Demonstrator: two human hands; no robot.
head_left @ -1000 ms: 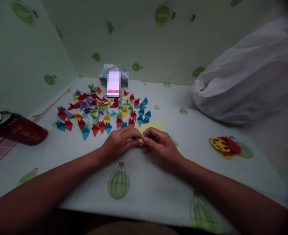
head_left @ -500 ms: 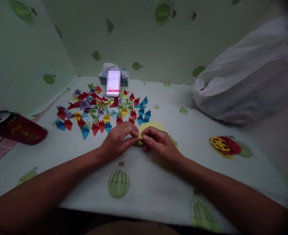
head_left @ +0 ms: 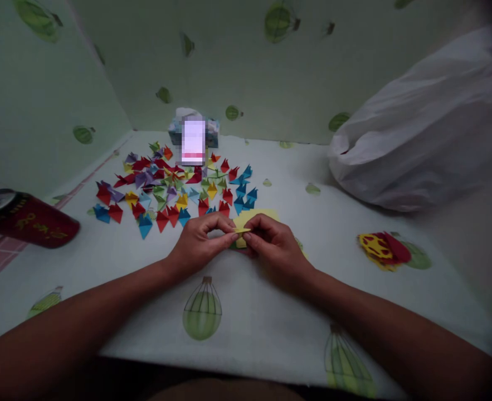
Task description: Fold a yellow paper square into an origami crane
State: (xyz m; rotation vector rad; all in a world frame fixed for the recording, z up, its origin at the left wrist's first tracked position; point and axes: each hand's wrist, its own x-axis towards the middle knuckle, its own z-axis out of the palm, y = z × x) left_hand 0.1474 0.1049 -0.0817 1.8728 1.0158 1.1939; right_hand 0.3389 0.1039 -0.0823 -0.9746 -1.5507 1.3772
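1. The left hand and right hand meet fingertip to fingertip, together pinching a small folded yellow paper piece just above the table.
2. Under the grip lies a yellow paper sheet.
3. Just beyond, a scatter of colourful folded paper pieces.
4. Far left, a red can; far right, a white plastic bag.

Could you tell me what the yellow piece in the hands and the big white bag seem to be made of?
The yellow piece, pinched between both hands, looks like matte paper: thin, with sharp creased edges. The white bag looks like thin plastic film: soft wrinkles, faint sheen, slightly translucent.
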